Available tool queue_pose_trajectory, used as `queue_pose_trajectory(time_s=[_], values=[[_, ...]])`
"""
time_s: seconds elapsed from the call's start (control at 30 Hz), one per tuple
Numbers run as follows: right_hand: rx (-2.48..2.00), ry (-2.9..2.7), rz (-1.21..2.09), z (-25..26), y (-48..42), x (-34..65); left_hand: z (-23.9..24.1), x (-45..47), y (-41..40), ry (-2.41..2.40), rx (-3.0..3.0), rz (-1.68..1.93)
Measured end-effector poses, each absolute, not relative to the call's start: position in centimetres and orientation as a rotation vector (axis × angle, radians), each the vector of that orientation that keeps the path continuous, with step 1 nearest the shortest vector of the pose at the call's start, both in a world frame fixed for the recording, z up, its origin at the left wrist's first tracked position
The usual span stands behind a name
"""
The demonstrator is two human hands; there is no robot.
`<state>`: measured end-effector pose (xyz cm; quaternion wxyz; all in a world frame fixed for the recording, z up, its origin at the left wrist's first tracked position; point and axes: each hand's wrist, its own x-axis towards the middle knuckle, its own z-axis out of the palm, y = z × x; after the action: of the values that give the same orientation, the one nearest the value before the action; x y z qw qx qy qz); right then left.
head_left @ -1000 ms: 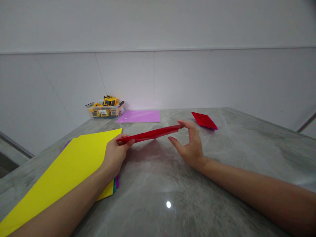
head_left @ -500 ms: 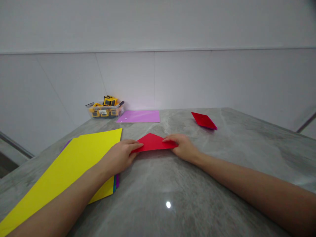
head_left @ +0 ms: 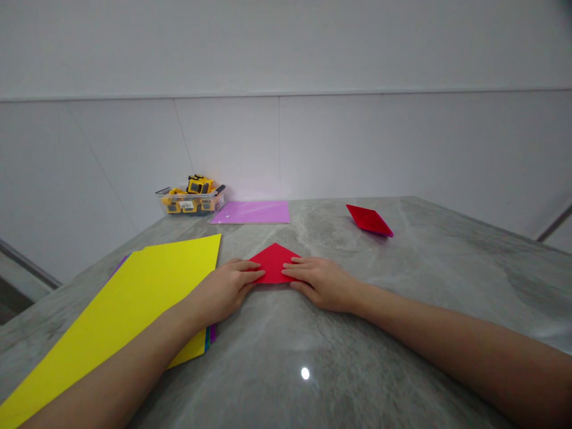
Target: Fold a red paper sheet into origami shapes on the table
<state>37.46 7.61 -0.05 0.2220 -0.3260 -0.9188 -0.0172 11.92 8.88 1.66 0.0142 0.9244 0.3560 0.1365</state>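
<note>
A red folded paper (head_left: 273, 261) lies flat on the grey marble table (head_left: 313, 345), its point facing away from me. My left hand (head_left: 227, 287) rests on its left part with fingers stretched flat. My right hand (head_left: 317, 281) presses its right part, fingers flat and pointing left. Both hands cover the paper's near edge.
A stack of coloured sheets with a yellow sheet (head_left: 129, 310) on top lies at the left. A pink sheet (head_left: 252, 211) and a clear box of yellow toy trucks (head_left: 191, 199) sit at the back by the wall. Another folded red paper (head_left: 369, 219) lies at the back right.
The red paper was held up between both hands, then laid on the table. Both hands have since slid inward over it and now press it flat.
</note>
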Motion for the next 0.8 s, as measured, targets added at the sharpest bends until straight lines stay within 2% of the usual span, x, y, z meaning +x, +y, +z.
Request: queue_pose_trajectory(time_s=[0.17, 0.4, 0.5, 0.67, 0.8], values=[[-0.930, -2.407, 0.070, -0.5, 8.0, 37.6, 1.8, 12.1, 8.9, 1.138, 2.796, 0.445], [-1.194, -2.068, 0.269, 0.0, 8.5, 38.2, 3.0, 12.4, 8.5, 1.369, 2.592, 0.492], [-1.203, -2.093, 0.133, 0.1, 8.4, 38.3, 3.3, 12.5, 8.3, 1.404, 2.577, 0.517], [-0.957, -2.283, -0.326, 0.4, 7.2, 37.5, 3.0, 12.8, 8.0, 1.324, 2.592, 0.549], [-0.824, -2.379, -0.320, 0.4, 6.8, 37.0, 2.8, 13.1, 7.5, 1.159, 2.612, 0.547]])
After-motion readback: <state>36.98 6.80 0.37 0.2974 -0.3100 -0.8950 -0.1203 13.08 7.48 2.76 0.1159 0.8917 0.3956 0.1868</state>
